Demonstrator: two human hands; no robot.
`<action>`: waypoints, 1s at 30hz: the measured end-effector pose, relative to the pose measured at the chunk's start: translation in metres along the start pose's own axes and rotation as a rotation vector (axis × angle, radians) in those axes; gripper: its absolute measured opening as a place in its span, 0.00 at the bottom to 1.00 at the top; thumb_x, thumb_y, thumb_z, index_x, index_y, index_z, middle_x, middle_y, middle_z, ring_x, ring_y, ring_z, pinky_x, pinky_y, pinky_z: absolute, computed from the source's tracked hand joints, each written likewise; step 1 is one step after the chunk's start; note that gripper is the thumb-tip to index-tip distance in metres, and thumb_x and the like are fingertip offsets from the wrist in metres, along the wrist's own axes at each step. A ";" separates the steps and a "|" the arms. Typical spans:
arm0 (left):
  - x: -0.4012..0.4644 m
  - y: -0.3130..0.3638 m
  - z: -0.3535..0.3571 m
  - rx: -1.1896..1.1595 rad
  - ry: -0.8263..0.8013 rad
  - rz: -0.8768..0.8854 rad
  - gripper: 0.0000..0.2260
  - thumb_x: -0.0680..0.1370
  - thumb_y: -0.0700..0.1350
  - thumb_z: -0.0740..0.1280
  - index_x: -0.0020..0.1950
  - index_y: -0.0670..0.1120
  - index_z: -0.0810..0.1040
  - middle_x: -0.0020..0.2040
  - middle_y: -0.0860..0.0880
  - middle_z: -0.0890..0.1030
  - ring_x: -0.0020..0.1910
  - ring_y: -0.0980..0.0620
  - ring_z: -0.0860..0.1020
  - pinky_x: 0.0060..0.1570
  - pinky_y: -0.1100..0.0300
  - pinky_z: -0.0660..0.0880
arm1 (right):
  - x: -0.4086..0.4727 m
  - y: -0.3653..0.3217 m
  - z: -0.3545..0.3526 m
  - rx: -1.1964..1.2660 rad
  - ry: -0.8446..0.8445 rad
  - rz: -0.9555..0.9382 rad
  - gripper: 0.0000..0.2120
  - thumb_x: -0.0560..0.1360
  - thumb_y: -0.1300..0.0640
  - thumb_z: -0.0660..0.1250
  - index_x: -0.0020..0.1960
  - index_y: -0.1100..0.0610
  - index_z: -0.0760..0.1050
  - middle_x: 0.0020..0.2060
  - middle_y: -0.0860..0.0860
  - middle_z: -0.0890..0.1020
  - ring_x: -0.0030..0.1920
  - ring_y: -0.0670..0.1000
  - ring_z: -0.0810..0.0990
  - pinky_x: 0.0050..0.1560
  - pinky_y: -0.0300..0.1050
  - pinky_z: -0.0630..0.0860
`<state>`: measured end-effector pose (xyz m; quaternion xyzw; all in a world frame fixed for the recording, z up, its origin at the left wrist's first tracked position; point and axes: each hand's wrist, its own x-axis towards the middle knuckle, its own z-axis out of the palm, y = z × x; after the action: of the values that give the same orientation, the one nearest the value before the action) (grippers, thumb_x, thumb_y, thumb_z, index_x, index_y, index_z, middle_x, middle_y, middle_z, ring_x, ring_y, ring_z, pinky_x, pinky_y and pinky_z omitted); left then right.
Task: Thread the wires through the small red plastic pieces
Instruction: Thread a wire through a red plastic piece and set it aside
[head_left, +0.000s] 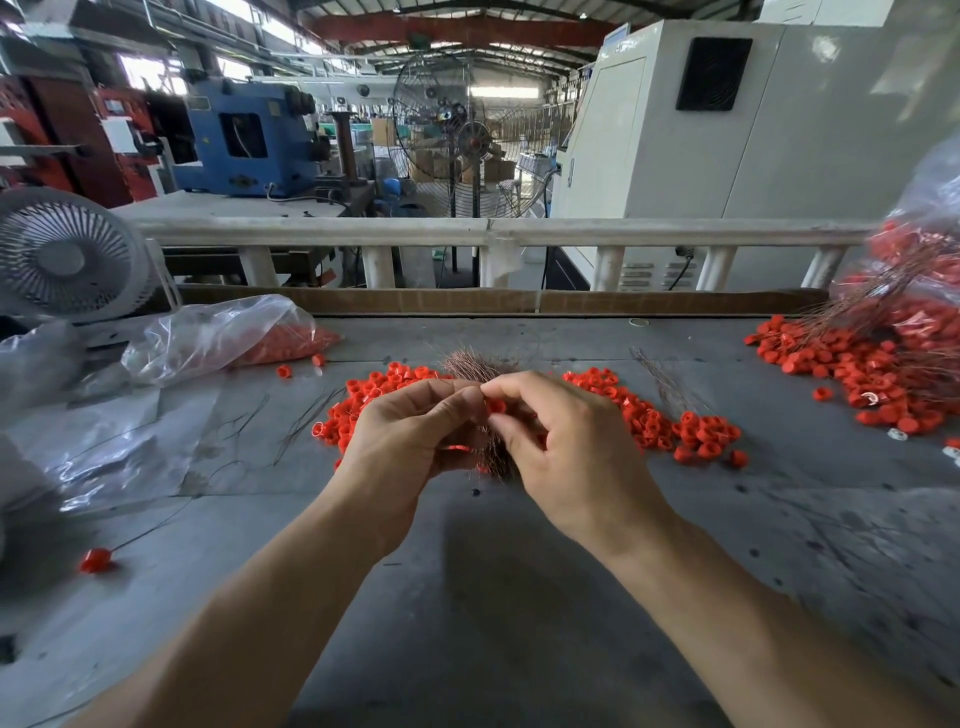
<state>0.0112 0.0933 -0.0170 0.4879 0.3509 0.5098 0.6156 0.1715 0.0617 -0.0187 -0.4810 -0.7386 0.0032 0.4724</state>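
Note:
A bundle of thin copper wires (475, 366) sticks out above and below my left hand (410, 431), which grips it over the grey table. My right hand (561, 441) pinches a small red plastic piece (496, 405) at the fingertips, touching the left hand's fingers. Whether a wire passes through the piece is hidden by my fingers. Loose red pieces (670, 426) lie in a heap behind and on both sides of my hands.
A pile of red pieces with wires through them (872, 374) spills from a clear bag at the right. Another clear bag of red pieces (234, 338) lies at the left beside a small white fan (67, 254). One wired piece (96, 560) lies near left. Stray wires (670, 384) lie on the table.

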 end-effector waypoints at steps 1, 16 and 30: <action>0.000 0.000 0.000 0.008 0.006 0.000 0.16 0.71 0.46 0.73 0.53 0.36 0.83 0.44 0.40 0.82 0.41 0.46 0.79 0.38 0.61 0.80 | 0.000 0.000 0.000 0.006 -0.003 0.004 0.09 0.78 0.61 0.73 0.57 0.53 0.82 0.48 0.45 0.84 0.48 0.41 0.81 0.50 0.29 0.75; 0.000 -0.001 -0.001 0.043 0.024 -0.005 0.13 0.70 0.46 0.73 0.49 0.38 0.84 0.40 0.43 0.84 0.36 0.50 0.80 0.36 0.61 0.79 | -0.001 0.000 -0.006 0.131 -0.049 0.094 0.07 0.77 0.62 0.73 0.54 0.55 0.83 0.45 0.42 0.80 0.48 0.37 0.78 0.48 0.25 0.69; 0.003 -0.004 -0.001 0.314 0.104 0.054 0.05 0.81 0.40 0.69 0.50 0.41 0.85 0.41 0.43 0.86 0.34 0.51 0.80 0.34 0.60 0.78 | 0.009 0.064 -0.054 -0.450 0.101 0.572 0.04 0.77 0.56 0.71 0.51 0.51 0.83 0.50 0.51 0.85 0.53 0.57 0.82 0.53 0.52 0.78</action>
<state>0.0116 0.0962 -0.0212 0.5602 0.4446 0.4895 0.4989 0.2542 0.0783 -0.0115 -0.7594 -0.5323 -0.0513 0.3707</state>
